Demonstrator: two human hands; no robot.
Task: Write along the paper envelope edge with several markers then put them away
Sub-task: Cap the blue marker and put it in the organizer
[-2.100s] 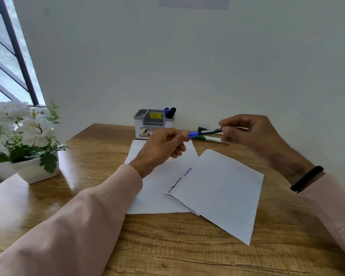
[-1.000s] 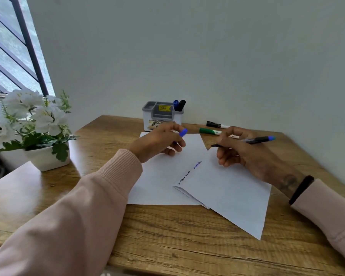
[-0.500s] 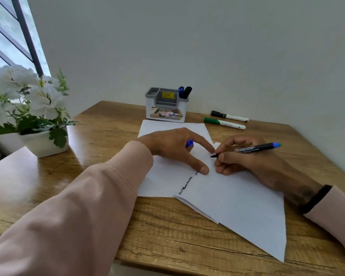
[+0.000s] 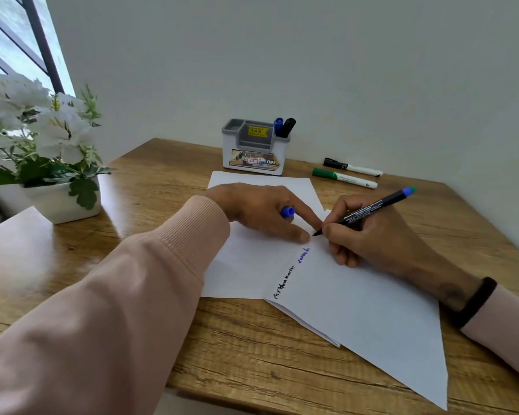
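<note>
A white paper envelope (image 4: pixel 366 310) lies tilted on the desk over a white sheet (image 4: pixel 246 265). Black and blue writing runs along its left edge. My right hand (image 4: pixel 369 235) grips a black marker with a blue end (image 4: pixel 372 208), its tip touching the envelope's edge above the blue writing. My left hand (image 4: pixel 261 211) presses two fingers on the paper beside the tip and holds the blue cap (image 4: pixel 287 212). A black-capped marker (image 4: pixel 352 167) and a green-capped marker (image 4: pixel 343 177) lie at the back right.
A grey and white pen holder (image 4: pixel 253 149) stands by the wall with a blue and a black marker in it. A white pot of white flowers (image 4: pixel 51 163) sits at the left, near the window. The wooden desk's (image 4: pixel 252 360) front edge is close below the envelope.
The marker was uncapped, the cap staying in my left hand. Both hands came down onto the envelope, and the tip now rests at its edge. The view tilted down.
</note>
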